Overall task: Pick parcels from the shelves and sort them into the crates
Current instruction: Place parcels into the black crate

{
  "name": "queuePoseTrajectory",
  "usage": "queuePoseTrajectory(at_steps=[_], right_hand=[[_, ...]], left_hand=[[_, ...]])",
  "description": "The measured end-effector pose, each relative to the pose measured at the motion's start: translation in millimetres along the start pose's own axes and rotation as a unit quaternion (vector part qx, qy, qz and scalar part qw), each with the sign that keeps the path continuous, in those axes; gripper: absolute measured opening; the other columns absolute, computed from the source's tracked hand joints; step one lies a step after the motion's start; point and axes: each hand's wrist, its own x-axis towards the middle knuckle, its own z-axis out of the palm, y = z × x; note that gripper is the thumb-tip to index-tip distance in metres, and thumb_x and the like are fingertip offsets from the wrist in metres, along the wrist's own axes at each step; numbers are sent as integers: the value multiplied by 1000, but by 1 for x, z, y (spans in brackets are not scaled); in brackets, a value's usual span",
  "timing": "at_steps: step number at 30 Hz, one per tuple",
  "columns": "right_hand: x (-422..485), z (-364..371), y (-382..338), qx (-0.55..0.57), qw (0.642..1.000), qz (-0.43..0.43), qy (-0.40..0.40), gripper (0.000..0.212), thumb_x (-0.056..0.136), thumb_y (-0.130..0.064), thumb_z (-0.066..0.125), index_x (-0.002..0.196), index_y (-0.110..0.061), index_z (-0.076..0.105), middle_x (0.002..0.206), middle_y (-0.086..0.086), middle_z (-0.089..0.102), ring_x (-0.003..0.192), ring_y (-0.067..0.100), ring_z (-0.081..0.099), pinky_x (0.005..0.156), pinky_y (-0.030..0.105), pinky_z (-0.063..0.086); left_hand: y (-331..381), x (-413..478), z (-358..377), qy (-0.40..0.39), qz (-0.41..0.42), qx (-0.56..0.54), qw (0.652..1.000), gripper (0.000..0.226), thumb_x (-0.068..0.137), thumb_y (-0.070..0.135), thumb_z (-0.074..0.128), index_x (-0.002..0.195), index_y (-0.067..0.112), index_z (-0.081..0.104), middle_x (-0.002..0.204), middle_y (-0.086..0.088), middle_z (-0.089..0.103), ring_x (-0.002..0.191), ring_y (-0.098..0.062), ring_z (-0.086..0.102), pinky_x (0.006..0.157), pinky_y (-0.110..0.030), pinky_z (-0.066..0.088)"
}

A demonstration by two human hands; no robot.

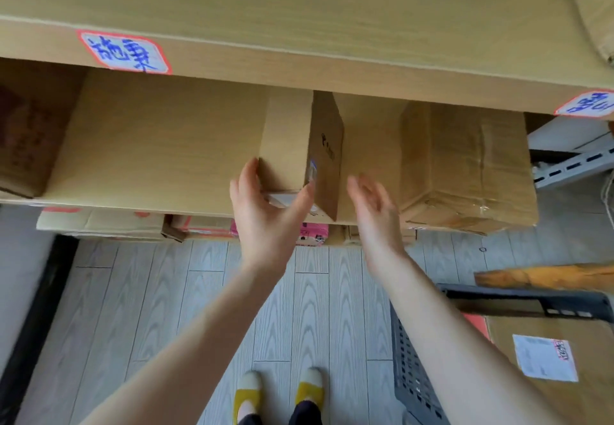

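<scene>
While the left hand (269, 215) grips the near end of a narrow upright parcel (289, 145) on the cardboard-lined shelf (149, 145), the right hand (375, 212) hovers just beside it, blurred, fingers straight and spread. Grey plank floor (166, 291) lies below, and a dark crate (412, 374) stands at the right.

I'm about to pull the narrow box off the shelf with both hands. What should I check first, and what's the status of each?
1. Left hand grips the narrow upright brown cardboard box at its front bottom edge: ok.
2. Right hand on the box: not ok; it is open, beside the box.
3. Gap to the crumpled taped cardboard parcel on the right: ok.
4. Dark grey perforated plastic crate close by, lower right: ok.
5. Free room in the crate: cannot tell; a white-labelled cardboard box lies in it.
</scene>
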Motion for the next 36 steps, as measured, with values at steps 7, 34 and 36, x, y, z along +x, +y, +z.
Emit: queuePoseTrajectory(at_steps=[7, 34, 36], right_hand=[[-2, 12, -35, 120, 988, 59, -78, 42, 84, -36, 64, 124, -34, 50, 126, -5, 59, 108, 13, 60, 96, 38, 48], [-58, -47, 9, 158, 987, 27, -34, 30, 95, -10, 47, 120, -22, 58, 103, -2, 67, 98, 11, 62, 87, 26, 48], [-86, -68, 19, 145, 988, 42, 13, 20, 93, -15, 51, 108, -22, 61, 113, 7, 66, 105, 18, 61, 86, 31, 47]], left_hand=[[-9, -22, -4, -139, 200, 30, 969, 54, 80, 32, 61, 125, 5, 52, 112, 10, 49, 105, 0, 48, 90, -7, 37], [-31, -15, -46, -120, -176, -40, 976, 39, 76, 43, 71, 65, 16, 45, 70, -3, 48, 67, -15, 45, 60, -22, 39], [-29, -38, -44, -151, -160, -34, 975, 32, 74, 40, 75, 71, 14, 56, 73, 3, 59, 68, -9, 56, 63, -15, 46]])
